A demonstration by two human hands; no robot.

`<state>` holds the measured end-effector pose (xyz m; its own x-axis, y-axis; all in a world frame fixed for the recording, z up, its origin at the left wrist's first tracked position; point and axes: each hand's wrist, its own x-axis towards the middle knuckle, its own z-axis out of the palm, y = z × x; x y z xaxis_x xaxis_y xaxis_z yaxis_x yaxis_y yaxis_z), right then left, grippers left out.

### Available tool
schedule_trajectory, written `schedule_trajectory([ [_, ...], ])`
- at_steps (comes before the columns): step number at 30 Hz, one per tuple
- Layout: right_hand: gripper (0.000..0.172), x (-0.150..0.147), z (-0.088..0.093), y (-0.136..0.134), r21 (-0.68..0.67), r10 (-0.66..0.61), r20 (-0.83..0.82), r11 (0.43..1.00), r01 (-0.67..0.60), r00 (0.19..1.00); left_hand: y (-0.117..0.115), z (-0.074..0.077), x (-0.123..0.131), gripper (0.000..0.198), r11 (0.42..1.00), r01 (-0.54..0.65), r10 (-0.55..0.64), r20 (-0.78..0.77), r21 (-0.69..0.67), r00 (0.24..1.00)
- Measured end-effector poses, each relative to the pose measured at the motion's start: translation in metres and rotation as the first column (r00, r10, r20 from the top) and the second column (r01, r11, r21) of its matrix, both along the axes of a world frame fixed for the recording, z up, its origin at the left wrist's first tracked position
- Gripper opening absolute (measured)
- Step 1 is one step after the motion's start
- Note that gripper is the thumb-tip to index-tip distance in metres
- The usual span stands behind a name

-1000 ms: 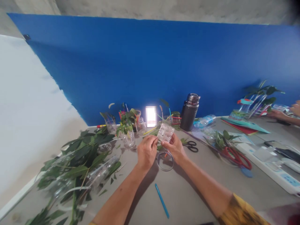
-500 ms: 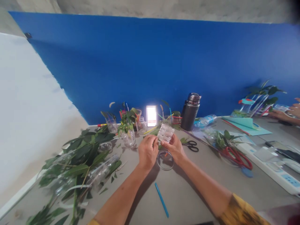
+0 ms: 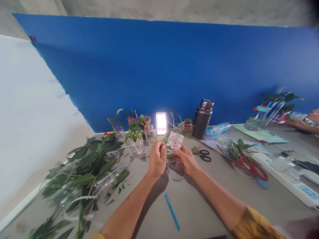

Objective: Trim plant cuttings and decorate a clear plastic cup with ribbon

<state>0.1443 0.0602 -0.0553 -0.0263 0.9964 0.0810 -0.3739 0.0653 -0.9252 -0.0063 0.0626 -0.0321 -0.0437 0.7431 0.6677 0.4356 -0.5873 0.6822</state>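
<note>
My right hand [image 3: 188, 160] grips a clear, ribbed plastic piece [image 3: 175, 140], which looks like part of a cut bottle, above the table. At its left edge my left hand [image 3: 158, 159] is closed in a pinch; whatever lies between those fingertips is too small to make out. Some green shows at the lower left of the plastic. Just below the hands is a clear round rim [image 3: 176, 180] of a cup or ring with a bit of orange in it. A blue straw-like stick [image 3: 171, 212] lies nearer me. Black-handled scissors [image 3: 204, 155] rest beside my right hand.
Leafy cuttings [image 3: 84, 166] cover the left side. Cups with plants [image 3: 136, 146] stand by the blue wall, and a dark thermos [image 3: 202, 121] behind my right hand. Right: red-handled scissors [image 3: 254, 167], a power strip [image 3: 286, 179], a lidded jar [image 3: 258, 119], another person's hand [image 3: 297, 123].
The clear plastic piece has turned and dropped slightly between my hands. My left hand has shifted a little to the right. At far right the green paper lies flatter, with the jar on it.
</note>
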Motion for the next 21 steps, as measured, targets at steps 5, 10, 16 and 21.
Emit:
schedule_trajectory([
  [5,0.047,0.002,0.003,-0.001,-0.048,0.073,-0.063,0.996,-0.076,0.995,-0.002,0.003,0.000,0.020,0.996,0.041,-0.036,0.057,-0.078,0.998],
  [10,0.040,0.000,0.005,-0.001,-0.056,0.081,-0.111,0.995,-0.088,0.991,-0.003,0.005,0.000,0.021,0.983,0.112,-0.091,0.139,-0.148,0.986],
  [16,0.037,0.002,0.005,0.000,-0.067,0.081,-0.139,0.994,-0.091,0.987,-0.001,0.009,0.002,0.020,0.925,0.283,-0.191,0.330,-0.255,0.924],
  [21,0.037,0.005,0.008,0.000,-0.006,0.104,-0.157,0.994,-0.106,0.982,-0.005,0.013,0.002,0.026,0.877,0.396,-0.248,0.452,-0.271,0.857],
])
